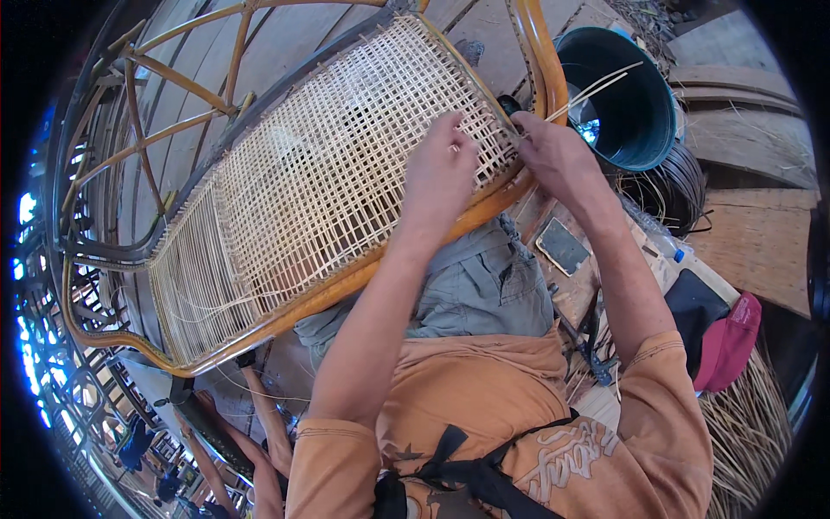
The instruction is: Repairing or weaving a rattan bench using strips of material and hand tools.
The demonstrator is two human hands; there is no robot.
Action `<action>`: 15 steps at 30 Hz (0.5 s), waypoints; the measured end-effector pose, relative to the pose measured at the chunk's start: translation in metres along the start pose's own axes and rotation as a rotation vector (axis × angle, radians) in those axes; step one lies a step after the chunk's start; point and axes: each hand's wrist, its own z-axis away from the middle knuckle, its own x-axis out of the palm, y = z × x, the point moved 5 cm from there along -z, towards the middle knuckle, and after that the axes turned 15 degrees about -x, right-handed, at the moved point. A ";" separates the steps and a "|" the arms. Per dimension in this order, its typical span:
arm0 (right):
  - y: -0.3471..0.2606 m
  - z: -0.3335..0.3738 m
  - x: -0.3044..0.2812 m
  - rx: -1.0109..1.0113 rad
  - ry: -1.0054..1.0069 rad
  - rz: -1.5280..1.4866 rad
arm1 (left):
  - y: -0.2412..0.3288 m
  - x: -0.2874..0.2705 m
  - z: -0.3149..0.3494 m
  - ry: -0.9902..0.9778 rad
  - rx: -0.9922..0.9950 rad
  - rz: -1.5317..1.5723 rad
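Fingers (456, 130) of both hands half-hidden against cane weave (328, 182); strand grip unclear.

The woven cane panel (320, 182) is pale straw, an open square lattice that turns to plain parallel strands at its lower end. Its chair frame (432, 229) is glossy honey-orange. The bucket (627, 95) is deep teal. The shirt (519, 424) is faded orange with a pale print and black straps; the shorts (484, 281) are grey-green. A cap (731, 342) is dull crimson.
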 end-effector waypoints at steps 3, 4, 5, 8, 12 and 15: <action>-0.005 0.000 -0.015 -0.180 0.175 -0.002 | -0.033 -0.070 0.031 0.215 0.104 -0.164; -0.006 -0.002 -0.015 -0.211 0.175 -0.005 | -0.050 -0.095 0.041 0.285 0.066 -0.283; -0.008 -0.005 -0.012 -0.283 0.136 0.002 | -0.069 -0.121 0.050 0.315 0.014 -0.353; -0.007 -0.016 0.000 -0.380 0.026 0.072 | -0.108 -0.191 0.077 0.453 0.132 -0.698; -0.001 -0.035 0.019 -0.444 -0.130 0.272 | -0.148 -0.255 0.099 0.488 0.092 -0.928; 0.004 -0.033 0.015 -0.427 -0.058 0.153 | -0.163 -0.275 0.106 0.435 0.042 -1.148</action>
